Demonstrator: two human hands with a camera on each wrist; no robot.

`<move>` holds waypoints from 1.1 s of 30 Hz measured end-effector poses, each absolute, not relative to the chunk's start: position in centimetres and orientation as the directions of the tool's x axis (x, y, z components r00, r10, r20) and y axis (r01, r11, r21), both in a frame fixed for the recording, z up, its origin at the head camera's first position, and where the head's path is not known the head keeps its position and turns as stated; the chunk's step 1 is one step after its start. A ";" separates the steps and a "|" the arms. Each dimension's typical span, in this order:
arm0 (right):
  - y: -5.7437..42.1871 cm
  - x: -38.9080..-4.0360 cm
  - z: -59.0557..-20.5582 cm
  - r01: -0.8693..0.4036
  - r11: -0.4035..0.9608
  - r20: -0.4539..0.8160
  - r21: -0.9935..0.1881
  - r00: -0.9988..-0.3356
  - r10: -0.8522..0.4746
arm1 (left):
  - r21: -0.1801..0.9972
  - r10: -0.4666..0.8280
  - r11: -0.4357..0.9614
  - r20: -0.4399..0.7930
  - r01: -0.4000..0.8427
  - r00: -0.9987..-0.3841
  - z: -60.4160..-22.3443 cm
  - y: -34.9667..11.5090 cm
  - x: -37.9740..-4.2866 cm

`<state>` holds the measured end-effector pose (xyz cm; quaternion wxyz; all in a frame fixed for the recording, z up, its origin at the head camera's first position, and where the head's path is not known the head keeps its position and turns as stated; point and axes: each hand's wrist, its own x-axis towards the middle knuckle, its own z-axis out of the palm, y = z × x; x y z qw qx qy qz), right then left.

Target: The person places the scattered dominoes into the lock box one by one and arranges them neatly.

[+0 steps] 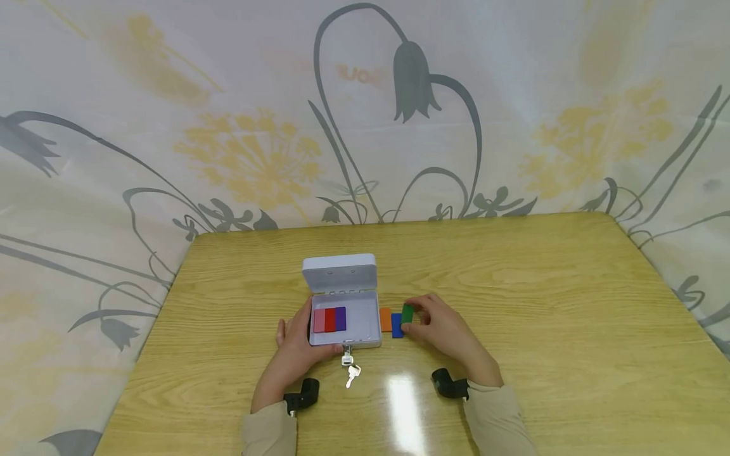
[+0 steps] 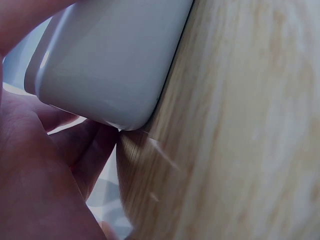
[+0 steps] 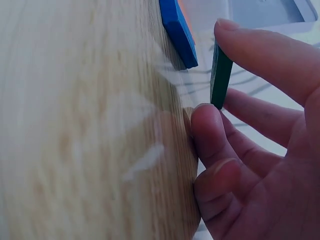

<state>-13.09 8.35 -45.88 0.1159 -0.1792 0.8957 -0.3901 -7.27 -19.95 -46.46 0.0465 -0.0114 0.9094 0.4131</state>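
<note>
Box (image 1: pixel 362 318) gripped by left hand (image 1: pixel 295 342), green tile (image 1: pixel 407 313) pinched by right hand (image 1: pixel 448 327), hands apart

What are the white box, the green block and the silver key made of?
White box: probably painted metal or plastic; smooth and glossy, with a bright streak on its side.
Green block: maybe painted wood or plastic; evenly coloured with crisp edges, so I can't tell.
Silver key: most likely metal, because it's shiny and silvery.
</note>
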 end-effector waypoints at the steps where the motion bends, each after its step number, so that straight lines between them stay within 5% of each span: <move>1: 8.3 -13.1 -45.9 -0.230 0.630 -0.066 -0.742 -0.910 -0.410 | 0.751 0.018 0.658 -0.094 -0.059 -0.995 -46.5 -20.0 -7.3; 33: 7.9 -13.4 -45.9 -0.231 0.568 0.025 -0.790 -0.938 -0.347 | 0.750 0.014 0.657 -0.106 -0.071 -0.994 -46.5 -20.0 -7.4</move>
